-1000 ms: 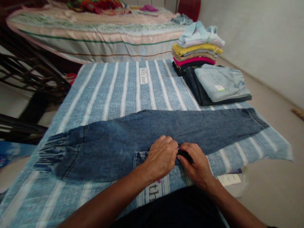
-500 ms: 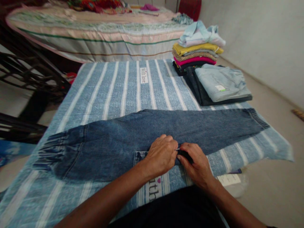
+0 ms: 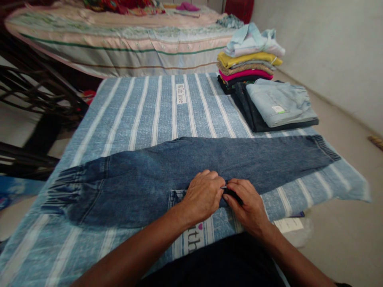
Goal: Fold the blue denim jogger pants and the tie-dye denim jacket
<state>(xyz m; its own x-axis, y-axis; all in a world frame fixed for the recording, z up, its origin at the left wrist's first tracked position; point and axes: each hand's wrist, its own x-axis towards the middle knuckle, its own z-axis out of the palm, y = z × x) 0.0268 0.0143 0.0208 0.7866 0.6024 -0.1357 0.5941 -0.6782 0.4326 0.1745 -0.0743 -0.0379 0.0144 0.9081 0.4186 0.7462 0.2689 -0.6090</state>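
The left hand [image 3: 205, 195] was clenched on the jeans [image 3: 167, 167] beside the pocket [image 3: 177, 197], its exact grip hidden. Just beside it, the right hand [image 3: 248, 203] grasped a small black object [image 3: 235, 195], partly concealed. The jeans lay flat across the striped cloth [image 3: 142, 103], waistband [image 3: 68, 187] at left, cuff [image 3: 326, 149] at right. Beyond the cuff, a pale garment [image 3: 284, 99] rested on a dark garment [image 3: 253, 124], near a clothes stack [image 3: 249, 63].

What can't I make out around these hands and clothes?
All in the head view:
Small dark shape within the grasp of the right hand: fingers hide what it is.
Pocket on dark-blue denim trousers: partly behind left hand.
White rectangular tag on pale-blue folded denim: print too small.
Red patterned cloth: cut off by top edge.
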